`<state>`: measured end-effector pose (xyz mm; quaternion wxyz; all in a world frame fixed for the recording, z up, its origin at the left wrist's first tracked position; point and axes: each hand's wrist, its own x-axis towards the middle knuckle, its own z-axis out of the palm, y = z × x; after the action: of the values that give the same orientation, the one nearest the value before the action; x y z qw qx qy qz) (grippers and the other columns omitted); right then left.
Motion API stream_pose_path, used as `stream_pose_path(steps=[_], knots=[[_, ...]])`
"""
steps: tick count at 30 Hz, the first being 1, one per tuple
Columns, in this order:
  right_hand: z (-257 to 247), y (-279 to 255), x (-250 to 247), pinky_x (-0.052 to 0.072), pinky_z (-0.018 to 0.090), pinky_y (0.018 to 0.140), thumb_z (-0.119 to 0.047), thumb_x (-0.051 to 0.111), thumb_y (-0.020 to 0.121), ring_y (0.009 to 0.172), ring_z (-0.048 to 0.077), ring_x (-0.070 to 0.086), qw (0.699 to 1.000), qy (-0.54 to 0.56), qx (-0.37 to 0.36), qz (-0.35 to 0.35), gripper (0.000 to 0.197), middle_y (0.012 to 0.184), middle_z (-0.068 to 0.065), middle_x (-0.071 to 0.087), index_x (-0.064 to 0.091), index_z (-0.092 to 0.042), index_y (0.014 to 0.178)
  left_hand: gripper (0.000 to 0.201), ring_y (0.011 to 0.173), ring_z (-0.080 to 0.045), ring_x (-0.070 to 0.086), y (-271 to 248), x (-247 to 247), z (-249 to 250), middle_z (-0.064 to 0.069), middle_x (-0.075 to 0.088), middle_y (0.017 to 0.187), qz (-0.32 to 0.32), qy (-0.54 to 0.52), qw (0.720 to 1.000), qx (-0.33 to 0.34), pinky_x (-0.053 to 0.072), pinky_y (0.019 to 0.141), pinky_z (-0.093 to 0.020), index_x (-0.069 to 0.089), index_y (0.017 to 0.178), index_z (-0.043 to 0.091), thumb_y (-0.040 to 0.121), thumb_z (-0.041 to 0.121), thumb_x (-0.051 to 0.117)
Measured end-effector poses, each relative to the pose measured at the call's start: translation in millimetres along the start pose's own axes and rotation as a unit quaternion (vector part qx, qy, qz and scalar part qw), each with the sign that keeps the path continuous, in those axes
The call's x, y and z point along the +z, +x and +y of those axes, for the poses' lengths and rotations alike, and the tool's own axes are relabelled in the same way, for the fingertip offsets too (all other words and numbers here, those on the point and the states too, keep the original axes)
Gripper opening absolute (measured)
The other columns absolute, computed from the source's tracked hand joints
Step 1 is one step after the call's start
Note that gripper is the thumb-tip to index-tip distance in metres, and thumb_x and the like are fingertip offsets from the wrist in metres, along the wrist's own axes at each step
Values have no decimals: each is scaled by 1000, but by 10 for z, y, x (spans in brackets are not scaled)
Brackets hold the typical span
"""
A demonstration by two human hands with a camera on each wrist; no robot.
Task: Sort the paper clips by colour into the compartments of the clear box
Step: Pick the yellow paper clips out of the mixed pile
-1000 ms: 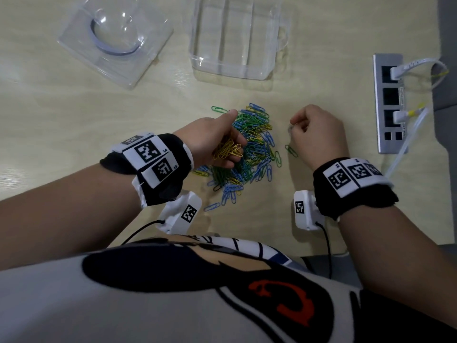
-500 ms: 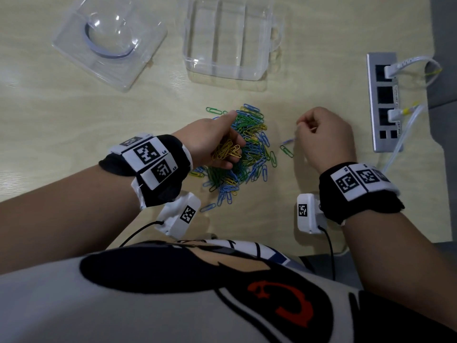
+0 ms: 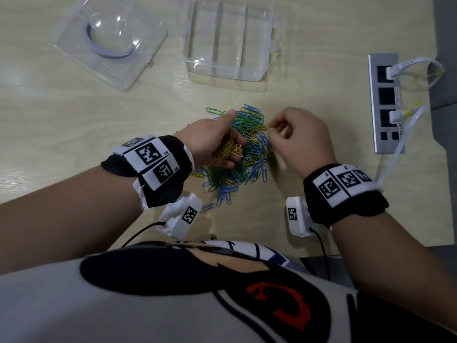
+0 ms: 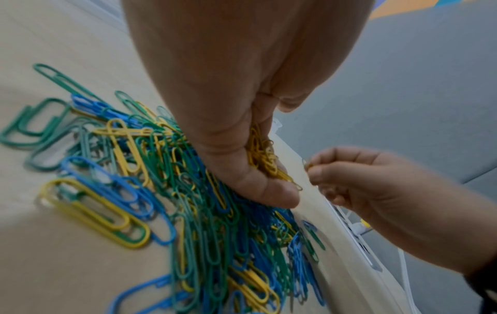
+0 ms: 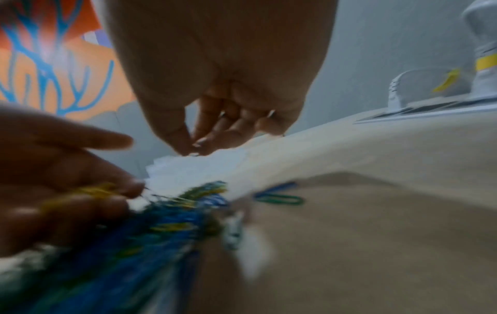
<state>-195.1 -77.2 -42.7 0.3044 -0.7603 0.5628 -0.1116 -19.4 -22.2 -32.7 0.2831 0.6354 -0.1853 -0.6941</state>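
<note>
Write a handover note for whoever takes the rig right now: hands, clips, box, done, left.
Left hand: holds a bunch of yellow clips over the pile.
Right hand: pinches one yellow clip beside the pile, close to the left hand.
Pile: mixed green, blue and yellow, on the table in front of the person.
Box: beyond the pile, open, no clips visible in its compartments. Lid lies to its left.
Done: some yellow gathered in hand.
Left: drop yellow in one compartment, then sort green and blue.
</note>
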Motion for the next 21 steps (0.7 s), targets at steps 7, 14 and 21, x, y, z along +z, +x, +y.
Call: stream_pose_path(steps=[7, 14, 21], knots=[[-255, -59, 75, 50, 27, 76, -28, 64, 86, 77, 5, 59, 995, 73, -55, -28, 11, 87, -12, 64, 69, -26, 95, 55, 60, -20, 63, -5, 4, 0, -13, 63, 74, 8, -36, 999, -5, 56, 57, -28, 64, 89, 3, 100, 47, 33], [-72, 90, 278, 46, 35, 79, -33, 59, 89, 94, 30, 56, 992, -103, -24, -63, 23, 104, 7, 54, 61, -22, 109, 57, 59, -17, 61, -49, -82, -31, -11, 62, 75, -9, -23, 1000, -10, 54, 56, -25, 64, 89, 4, 101, 49, 30], [-3, 140, 121, 45, 33, 84, -26, 50, 93, 100, 28, 58, 993, -108, -4, -50, 26, 106, 8, 64, 68, -24, 112, 57, 57, -18, 60, -66, -151, -58, -11, 61, 73, -5, -34, 999, -7, 55, 56, -25, 62, 87, 4, 101, 49, 30]])
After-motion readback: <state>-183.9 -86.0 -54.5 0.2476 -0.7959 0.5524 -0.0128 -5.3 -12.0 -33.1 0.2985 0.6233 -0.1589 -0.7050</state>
